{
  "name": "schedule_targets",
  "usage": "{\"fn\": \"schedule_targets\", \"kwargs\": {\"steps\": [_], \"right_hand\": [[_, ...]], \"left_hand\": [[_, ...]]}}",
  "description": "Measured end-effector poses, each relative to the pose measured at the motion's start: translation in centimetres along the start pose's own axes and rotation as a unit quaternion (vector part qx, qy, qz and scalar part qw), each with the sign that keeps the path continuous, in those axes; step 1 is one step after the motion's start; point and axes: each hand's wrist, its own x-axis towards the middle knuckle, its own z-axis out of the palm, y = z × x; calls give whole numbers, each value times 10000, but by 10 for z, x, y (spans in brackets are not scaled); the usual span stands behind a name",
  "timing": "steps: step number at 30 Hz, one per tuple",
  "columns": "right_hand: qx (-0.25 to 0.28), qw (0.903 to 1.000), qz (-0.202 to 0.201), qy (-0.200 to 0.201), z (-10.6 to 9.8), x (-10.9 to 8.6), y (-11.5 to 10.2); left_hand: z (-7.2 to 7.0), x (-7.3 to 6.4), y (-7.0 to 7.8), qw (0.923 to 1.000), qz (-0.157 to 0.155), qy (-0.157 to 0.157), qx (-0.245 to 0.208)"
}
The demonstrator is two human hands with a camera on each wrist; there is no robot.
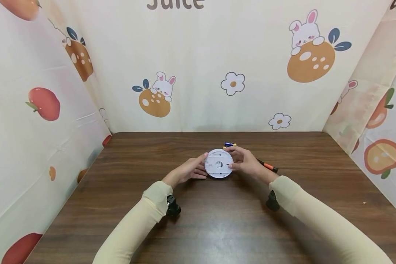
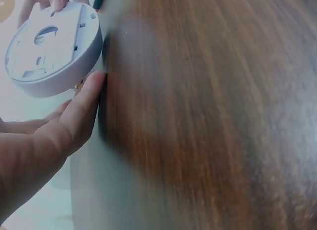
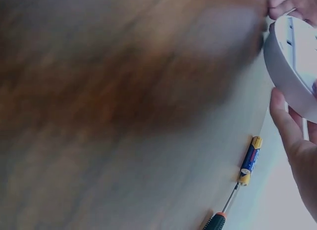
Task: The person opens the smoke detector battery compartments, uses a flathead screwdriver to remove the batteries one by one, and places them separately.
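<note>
A round white plastic device (image 1: 212, 170), like a smoke alarm, is held above the wooden table with its slotted back face showing. My right hand (image 1: 247, 162) grips its right edge, thumb on the face and fingers around the rim. At the other side, my left hand (image 1: 190, 169) has its thumb by the rim and its fingers extended below. In the left wrist view, those fingers lie close under the device (image 2: 69, 74); whether they touch it is unclear. Blue and yellow batteries (image 3: 250, 161) lie on the table beyond my right hand, near a screwdriver (image 3: 216, 222).
The brown wooden table (image 1: 145, 157) meets a printed cloth backdrop (image 1: 198, 106) at its far edge and at both sides. The screwdriver's orange and black handle (image 1: 268, 166) sticks out behind my right wrist. A small pale speck (image 1: 364, 202) lies at the right.
</note>
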Motion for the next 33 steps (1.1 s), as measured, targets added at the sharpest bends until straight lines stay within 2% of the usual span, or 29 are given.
{"fn": "schedule_targets", "kwargs": {"steps": [4, 7, 9, 13, 16, 18, 22, 25, 28, 33], "right_hand": [[-257, 9986, -457, 119, 2, -3, 2], [-405, 9963, -733, 175, 3, -5, 3], [-362, 9962, -753, 253, 3, -6, 2], [270, 9977, -412, 457, 3, -8, -4], [769, 9945, -168, 684, 3, -7, -7], [908, 9923, -131, 829, 3, -6, -8], [712, 9931, -77, 929, 1, -2, -9], [355, 9966, -7, 737, -2, 1, -11], [107, 9985, 244, 469, -5, 2, -14], [32, 9981, 611, 115, -9, 4, -14]], "left_hand": [[0, -4, 3, 9993, -224, -252, -142], [2, -5, 6, 9993, -111, -265, -255], [4, -5, 8, 9995, -12, -157, -271], [6, -5, 11, 9996, 151, 148, -197], [7, -6, 13, 9994, 262, 226, -74], [9, -5, 14, 9991, 359, 240, -4], [9, -5, 14, 9972, 680, 318, -23], [7, -5, 14, 9943, 960, 466, 77], [4, -6, 15, 9908, 1117, 639, 411], [1, -5, 16, 9872, 1292, 572, 742]]}}
